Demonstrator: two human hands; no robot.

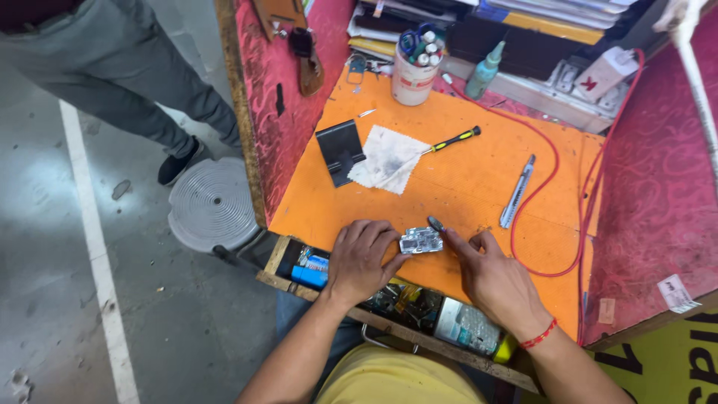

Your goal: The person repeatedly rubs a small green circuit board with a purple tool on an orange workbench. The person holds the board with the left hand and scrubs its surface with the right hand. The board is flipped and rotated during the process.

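Your orange work mat (464, 179), flat and scuffed, carries everything. On it lie a red cable (552, 176), a stained white cloth (385, 158), a black folded case (340, 152) and a grey utility knife (517, 191). Your left hand (360, 258) presses flat, fingertips pinning the small silvery metal circuit part (421, 241) near the mat's front edge. Your right hand (490, 277) pinches a thin dark tool (434, 223) at that part. A slip could gouge it or skid it into the drawer below.

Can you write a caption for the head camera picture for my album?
Left hand steadies a small metal part on an orange mat while right hand works it with a tool.
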